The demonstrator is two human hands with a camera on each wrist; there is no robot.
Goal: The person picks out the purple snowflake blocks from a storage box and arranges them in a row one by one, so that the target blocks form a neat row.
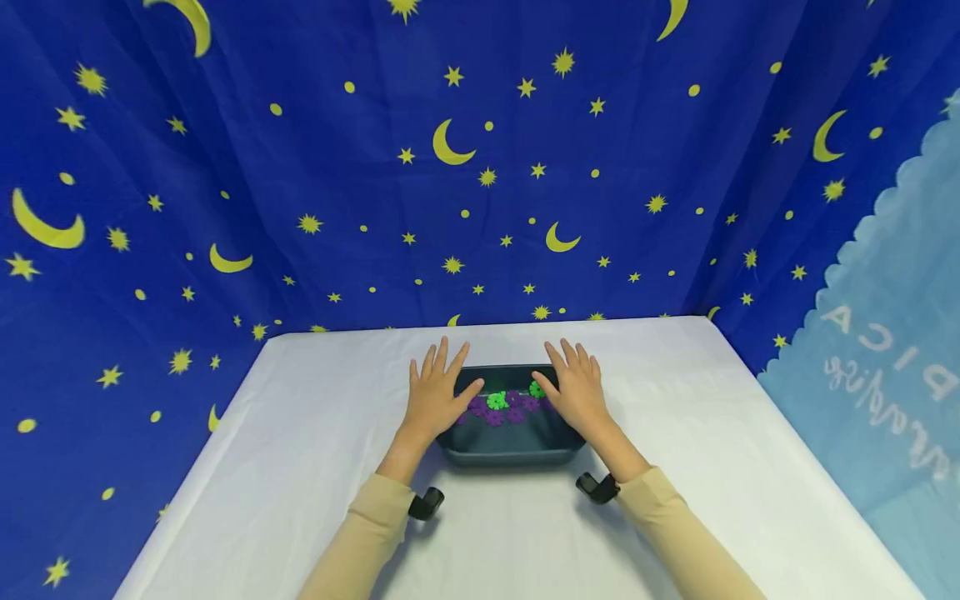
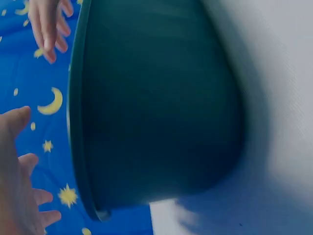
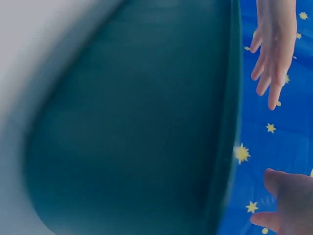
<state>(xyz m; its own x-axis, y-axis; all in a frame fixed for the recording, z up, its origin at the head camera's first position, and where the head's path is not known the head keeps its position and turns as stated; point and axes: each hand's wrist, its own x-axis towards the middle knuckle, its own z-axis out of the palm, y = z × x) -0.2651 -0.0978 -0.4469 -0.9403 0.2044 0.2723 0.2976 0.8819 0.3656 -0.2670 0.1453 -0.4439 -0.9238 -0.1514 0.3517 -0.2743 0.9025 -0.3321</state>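
Observation:
A dark green rectangular tub (image 1: 510,457) stands on the white table. Purple flower-shaped plastic pieces (image 1: 493,417) and bright green ones (image 1: 497,401) lie inside it, towards its back. Over the tub's left end is my left hand (image 1: 433,402), palm down with its fingers spread and straight. My right hand (image 1: 581,396) is over the right end in the same manner, near a green piece. Both wrist views show the tub's outer wall (image 2: 156,103) large and close, with each hand above the rim and apart from it. Neither hand holds anything.
A white cloth (image 1: 262,467) covers the table. Behind and to the left hangs a blue curtain (image 1: 360,167) with yellow moons and stars. A light blue cloth (image 1: 892,333) with white lettering hangs at the right. Black wrist cameras (image 1: 426,504) sit on both wrists.

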